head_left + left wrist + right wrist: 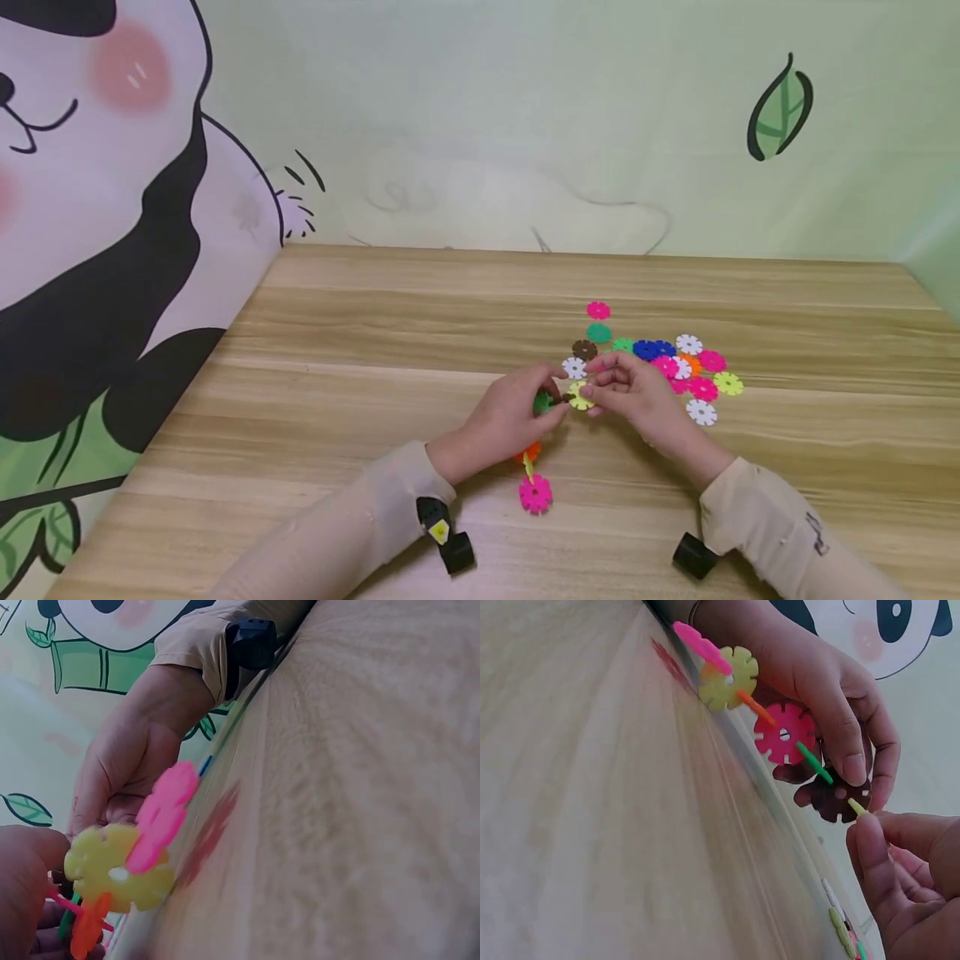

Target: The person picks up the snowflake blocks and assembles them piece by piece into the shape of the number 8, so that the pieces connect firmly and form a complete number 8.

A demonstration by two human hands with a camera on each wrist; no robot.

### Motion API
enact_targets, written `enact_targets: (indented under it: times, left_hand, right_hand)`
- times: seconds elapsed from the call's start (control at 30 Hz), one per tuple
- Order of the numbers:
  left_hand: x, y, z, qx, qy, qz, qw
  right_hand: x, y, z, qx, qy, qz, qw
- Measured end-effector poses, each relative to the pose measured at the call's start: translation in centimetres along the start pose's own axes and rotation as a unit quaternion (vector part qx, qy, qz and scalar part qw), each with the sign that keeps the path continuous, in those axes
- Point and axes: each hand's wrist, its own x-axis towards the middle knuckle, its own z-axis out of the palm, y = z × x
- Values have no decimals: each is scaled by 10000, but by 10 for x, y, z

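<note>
My left hand (516,414) grips a chain of interlocking flower-shaped discs near its brown disc (823,806). Down from that hand, the right wrist view shows a green disc (810,759), a pink disc (771,742), an orange disc (756,707), a yellow disc (718,691) and a pink end disc (696,643). Between thumb and fingers, my right hand (641,398) pinches another yellow disc (580,397). Its edge meets the rim of the brown disc; how deeply they interlock is hidden by the fingertips.
Several loose discs lie on the wooden table (360,333) beyond the hands, among them a pink disc (597,310), a teal disc (598,333) and a white disc (701,412). Behind the table rises a printed backdrop (480,125) with a panda drawing.
</note>
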Motion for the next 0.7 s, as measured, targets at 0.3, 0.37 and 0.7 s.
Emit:
enact_targets:
  times: [0.3,0.37,0.7]
  left_hand:
    - [6,5,-1,145,-550,-264,9980]
    - [7,5,-2,120,-615,-358,9974]
    - [8,7,-4,228,-698,-495,9961]
  right_hand:
    - [1,3,1,-803,-56,-8,9968]
    - [1,3,2,-915,-56,-69,9958]
    - [1,3,3,-1341,-215,-253,9904]
